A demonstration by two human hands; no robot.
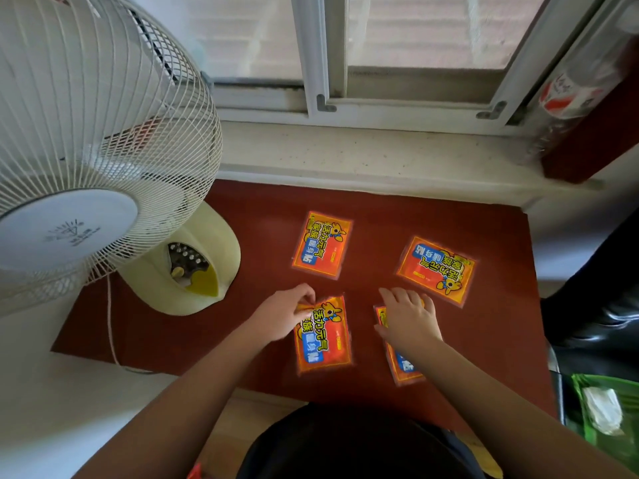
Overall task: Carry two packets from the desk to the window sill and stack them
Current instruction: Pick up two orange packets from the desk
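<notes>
Both bare forearms reach forward from the bottom edge, converging slightly. Left hand (288, 314) palm down, fingers curled, thumb and fingertips pinching the top left corner of the near-left glossy orange-red packet (325, 335). Right hand (409, 316) lies flat, palm down, fingers straight and slightly spread, pressing on the upper part of the near-right glossy orange-red packet (403, 364). Wrists straight, hands near each other, not touching.

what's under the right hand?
A near-right packet lies flat on the desk beneath the right hand, whose fingers spread over the far end. Only the near end and left edge show; the covered print cannot be seen.
</notes>
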